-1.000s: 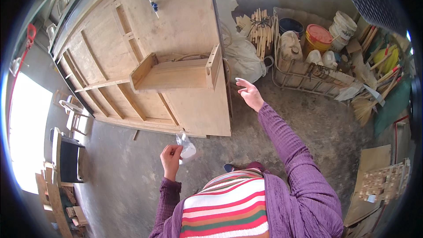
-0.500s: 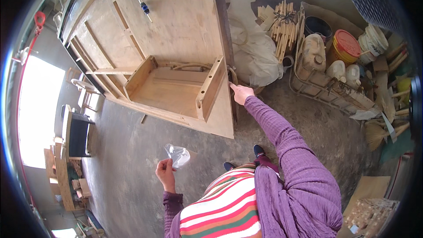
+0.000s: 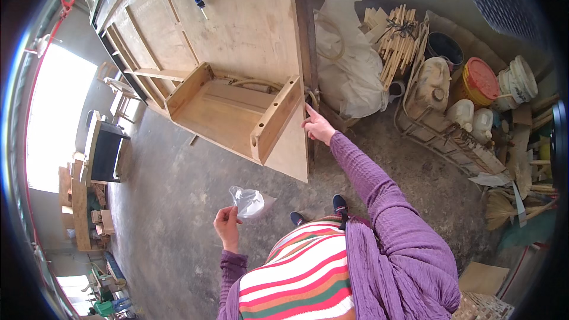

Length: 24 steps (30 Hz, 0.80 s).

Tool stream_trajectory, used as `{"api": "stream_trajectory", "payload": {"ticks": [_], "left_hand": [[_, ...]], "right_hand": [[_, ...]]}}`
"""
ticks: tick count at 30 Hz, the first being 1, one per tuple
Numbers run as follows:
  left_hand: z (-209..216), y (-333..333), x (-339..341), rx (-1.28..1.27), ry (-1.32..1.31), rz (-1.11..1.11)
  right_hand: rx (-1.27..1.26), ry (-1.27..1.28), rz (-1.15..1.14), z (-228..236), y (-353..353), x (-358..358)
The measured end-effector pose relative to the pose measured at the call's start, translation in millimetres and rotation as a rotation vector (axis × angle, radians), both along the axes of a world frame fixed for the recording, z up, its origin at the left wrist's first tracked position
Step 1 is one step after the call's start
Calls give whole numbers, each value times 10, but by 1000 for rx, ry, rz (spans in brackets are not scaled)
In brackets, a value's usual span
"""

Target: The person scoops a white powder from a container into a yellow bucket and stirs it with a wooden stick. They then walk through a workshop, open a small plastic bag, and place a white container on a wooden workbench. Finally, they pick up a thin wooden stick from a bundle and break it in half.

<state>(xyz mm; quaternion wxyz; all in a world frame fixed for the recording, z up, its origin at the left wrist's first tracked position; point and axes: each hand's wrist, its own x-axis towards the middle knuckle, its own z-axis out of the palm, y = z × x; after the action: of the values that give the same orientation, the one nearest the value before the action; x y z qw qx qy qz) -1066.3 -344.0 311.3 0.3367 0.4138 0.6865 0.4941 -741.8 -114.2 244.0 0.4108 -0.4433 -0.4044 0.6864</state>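
Observation:
My left hand (image 3: 227, 223) is closed, pinching the edge of a small clear plastic bag (image 3: 251, 202) with something white in it, held above the concrete floor. My right arm reaches out to the right edge of a large plywood workbench (image 3: 249, 29). There my right hand (image 3: 319, 125) has its index finger stretched out along the edge and the other fingers loosely bent; nothing shows in it. Just left of that hand, a wooden tray-like frame (image 3: 219, 112) with holes in its side rail sits on the bench, a coiled hose (image 3: 255, 83) at its back.
A pneumatic tool (image 3: 198, 0) lies at the bench's far side. Beyond the right edge are a white plastic sack (image 3: 349, 65), bundled wooden sticks (image 3: 397, 41), and a metal-framed crate (image 3: 435, 130) with a jerrycan (image 3: 428, 86) and buckets (image 3: 479, 80). A black-panelled piece (image 3: 108, 151) stands on the left.
The view has shifted slightly. My right index finger now points more upward along the bench edge. My left hand still holds the bag, which hangs a little wider.

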Motion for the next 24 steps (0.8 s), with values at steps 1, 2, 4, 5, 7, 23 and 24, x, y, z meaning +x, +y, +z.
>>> {"api": "stream_trajectory", "payload": {"ticks": [1,2,4,5,7,23,24], "left_hand": [[18,-66,-16,-8,14,20],[23,-83,-6,-6,16,26],[34,-86,16,0,33,30],[37,-75,26,5,48,31],[22,-83,37,0,49,46],[-416,-528,-593,111,60,344],[-434,-621,-673,121,75,367]], "right_hand": [[-31,46,6,51,-62,-142],[-54,80,-2,74,-98,-188],[-47,94,21,91,-150,-131],[-48,107,36,85,-163,-67],[-50,133,101,57,-228,30],[433,3,1120,-211,-668,-2577],[518,35,1174,-162,-778,-2870]]}}
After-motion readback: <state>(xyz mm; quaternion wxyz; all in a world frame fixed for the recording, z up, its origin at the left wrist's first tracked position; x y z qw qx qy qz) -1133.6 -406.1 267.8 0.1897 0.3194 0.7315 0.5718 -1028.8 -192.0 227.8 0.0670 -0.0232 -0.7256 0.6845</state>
